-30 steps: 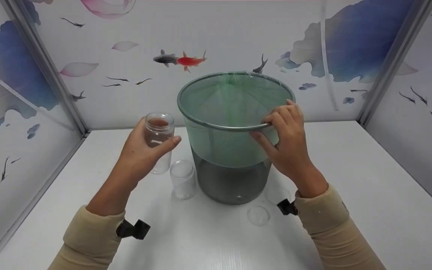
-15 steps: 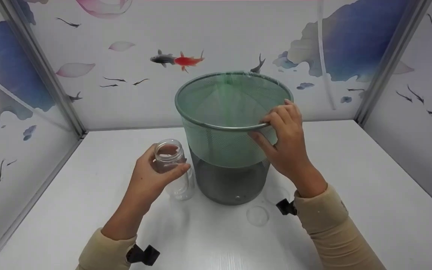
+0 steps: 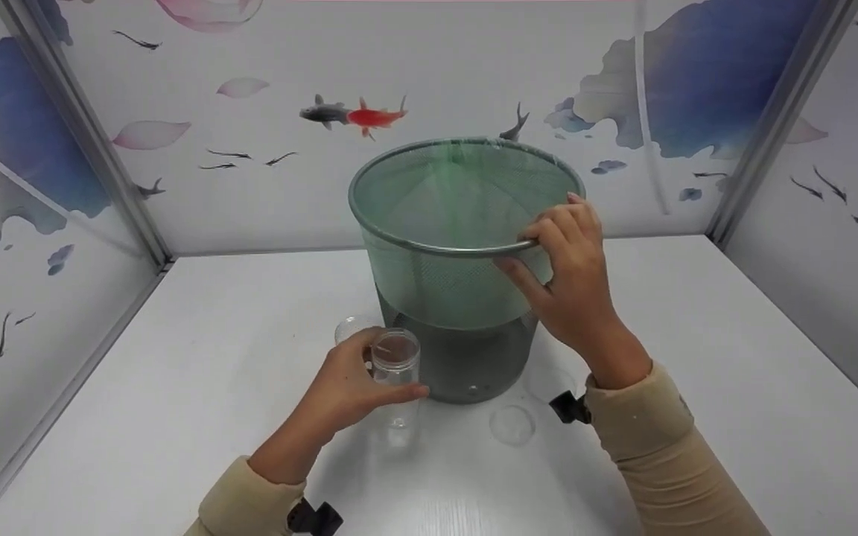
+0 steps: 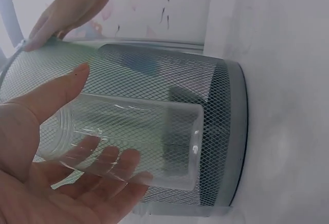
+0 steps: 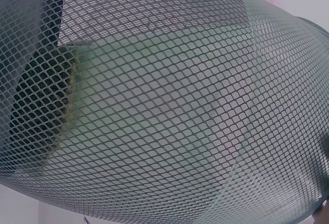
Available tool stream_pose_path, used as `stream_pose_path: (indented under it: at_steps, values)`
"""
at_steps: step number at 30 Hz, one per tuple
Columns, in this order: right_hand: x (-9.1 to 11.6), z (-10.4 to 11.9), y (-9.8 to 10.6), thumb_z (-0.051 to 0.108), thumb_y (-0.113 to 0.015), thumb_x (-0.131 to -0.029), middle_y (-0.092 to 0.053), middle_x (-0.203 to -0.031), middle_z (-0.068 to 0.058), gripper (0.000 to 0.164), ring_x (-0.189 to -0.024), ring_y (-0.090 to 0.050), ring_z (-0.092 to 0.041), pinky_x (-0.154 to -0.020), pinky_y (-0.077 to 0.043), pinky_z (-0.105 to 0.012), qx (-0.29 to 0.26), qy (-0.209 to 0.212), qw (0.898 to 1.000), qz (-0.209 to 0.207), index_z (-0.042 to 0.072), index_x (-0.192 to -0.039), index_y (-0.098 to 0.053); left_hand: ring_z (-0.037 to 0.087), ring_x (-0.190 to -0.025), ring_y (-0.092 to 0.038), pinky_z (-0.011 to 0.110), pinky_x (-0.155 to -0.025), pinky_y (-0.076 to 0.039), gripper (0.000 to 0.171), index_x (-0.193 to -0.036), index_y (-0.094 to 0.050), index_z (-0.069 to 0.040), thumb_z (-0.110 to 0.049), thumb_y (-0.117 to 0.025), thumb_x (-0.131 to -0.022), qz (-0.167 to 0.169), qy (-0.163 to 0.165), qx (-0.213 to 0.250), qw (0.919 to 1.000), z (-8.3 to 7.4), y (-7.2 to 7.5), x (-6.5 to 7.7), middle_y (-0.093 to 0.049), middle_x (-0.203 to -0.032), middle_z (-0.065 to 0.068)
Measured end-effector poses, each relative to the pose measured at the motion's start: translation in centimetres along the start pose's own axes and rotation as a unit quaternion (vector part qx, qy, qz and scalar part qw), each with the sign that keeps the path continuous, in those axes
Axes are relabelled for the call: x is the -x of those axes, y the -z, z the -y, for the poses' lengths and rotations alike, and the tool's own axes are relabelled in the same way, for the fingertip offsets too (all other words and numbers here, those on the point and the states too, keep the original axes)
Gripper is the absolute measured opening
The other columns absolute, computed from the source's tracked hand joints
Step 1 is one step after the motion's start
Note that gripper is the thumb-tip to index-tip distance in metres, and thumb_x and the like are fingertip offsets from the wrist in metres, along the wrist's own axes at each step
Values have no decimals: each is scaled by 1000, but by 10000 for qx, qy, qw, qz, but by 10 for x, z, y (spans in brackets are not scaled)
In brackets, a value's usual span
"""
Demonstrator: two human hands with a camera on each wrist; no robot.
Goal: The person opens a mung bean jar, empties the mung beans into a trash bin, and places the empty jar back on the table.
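Observation:
My left hand (image 3: 347, 383) holds a clear, lidless plastic jar (image 3: 397, 372) upright, in front of the bin's lower left side. In the left wrist view the fingers lie behind the jar (image 4: 133, 136) and the thumb stretches along its other side; its base shows short of the tabletop. A grey mesh wastebasket (image 3: 474, 365) stands in the middle, a thin green bag (image 3: 444, 286) folded over its rim. My right hand (image 3: 574, 275) grips that rim at the front right, thumb outside and fingers over the top. In the right wrist view, mesh (image 5: 154, 106) fills the picture.
A second clear jar (image 3: 351, 325) stands behind my left hand, mostly hidden. Two clear round discs like lids lie at the bin's front right, one disc (image 3: 512, 425) nearer me. The white table (image 3: 734, 417) is closed in by printed panels (image 3: 436, 59).
My left hand has carried the jar right, down and towards me, past the second jar to the bin's front. The right hand keeps its grip on the rim.

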State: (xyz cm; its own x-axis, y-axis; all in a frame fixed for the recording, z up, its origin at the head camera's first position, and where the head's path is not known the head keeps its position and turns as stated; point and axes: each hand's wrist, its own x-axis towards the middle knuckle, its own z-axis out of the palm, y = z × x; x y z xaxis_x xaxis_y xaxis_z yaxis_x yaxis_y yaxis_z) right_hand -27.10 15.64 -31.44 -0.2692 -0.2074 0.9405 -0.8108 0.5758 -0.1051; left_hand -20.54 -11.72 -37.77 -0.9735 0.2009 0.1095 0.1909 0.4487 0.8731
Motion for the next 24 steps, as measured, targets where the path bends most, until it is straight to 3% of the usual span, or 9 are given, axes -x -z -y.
stream_pose_path:
  at_steps: [6,14,24]
  values:
    - [0,0,0,41,-64,-94,-54,-88,-9,39,-94,-48,-28,-115,-21,-54,0,20,10000,4,3,-92,-60,21,-114,-58,43,-96,-48,76,-129,-59,-13,-34,-93,-64,181,-142,-230,9995,11,-10,-3,-63,-119,1]
    - [0,1,0,39,-66,-94,-54,-89,-10,36,-95,-48,-28,-115,-21,-55,27,31,10000,19,3,-92,-60,27,-122,-55,46,-100,-46,82,-133,-56,-9,-29,-93,-63,318,-50,-428,9986,21,-19,-4,-59,-130,7]
    - [0,0,0,40,-65,-94,-54,-89,-10,37,-95,-48,-29,-114,-21,-55,31,50,10000,-29,3,-92,-59,29,-124,-53,48,-103,-44,89,-136,-54,-8,-32,-94,-60,428,-42,-577,9974,23,-23,-5,-58,-132,9]
